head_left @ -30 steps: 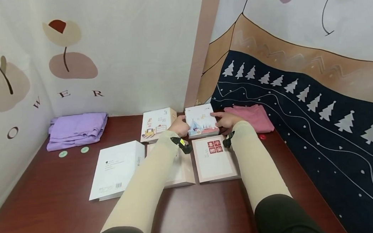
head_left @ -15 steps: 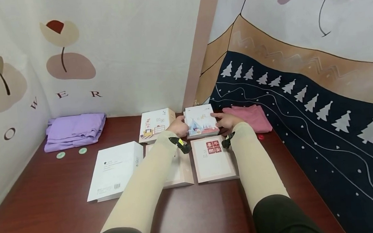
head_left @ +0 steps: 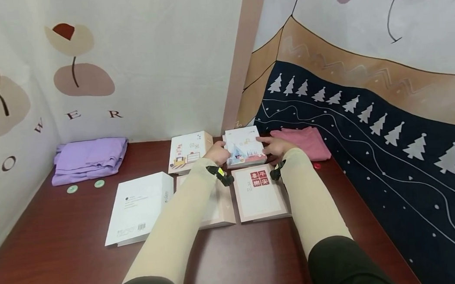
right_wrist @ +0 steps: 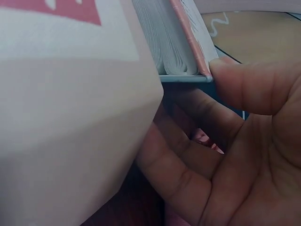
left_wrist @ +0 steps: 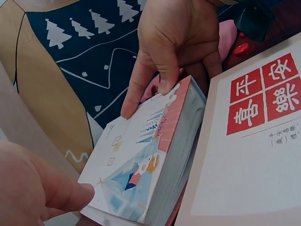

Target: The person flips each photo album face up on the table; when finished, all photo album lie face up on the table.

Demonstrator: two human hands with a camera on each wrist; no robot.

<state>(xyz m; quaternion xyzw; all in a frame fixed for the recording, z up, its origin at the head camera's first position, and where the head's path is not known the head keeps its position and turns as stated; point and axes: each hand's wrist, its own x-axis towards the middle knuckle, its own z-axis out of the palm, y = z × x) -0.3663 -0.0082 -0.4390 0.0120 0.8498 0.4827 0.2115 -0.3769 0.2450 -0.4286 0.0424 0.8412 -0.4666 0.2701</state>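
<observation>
Both hands grip a thick white book [head_left: 245, 143] with a blue tent picture, one at each side, near the table's back edge. My left hand [head_left: 217, 153] has its thumb [left_wrist: 70, 193] at the cover's edge; its other fingers are mostly hidden. My right hand [head_left: 276, 147] pinches the opposite side, thumb on the cover and fingers curled below, as the right wrist view shows. Left of it lies a similar book [head_left: 189, 151] with a yellow vehicle picture. In front are a book with red characters [head_left: 260, 196] and a pale book [head_left: 219, 203], partly covered by the left forearm.
A white book [head_left: 139, 208] lies back cover up at the left. Folded purple cloth [head_left: 89, 161] and two green buttons [head_left: 99, 183] are behind it. Pink cloth [head_left: 307, 142] and a red button [head_left: 316, 165] are at the right. Printed fabric walls [head_left: 160, 68] border the table [head_left: 235, 263].
Both hands keep their hold at the sides of the tent-picture book, which barely shifts. The whole head view drifts slightly left.
</observation>
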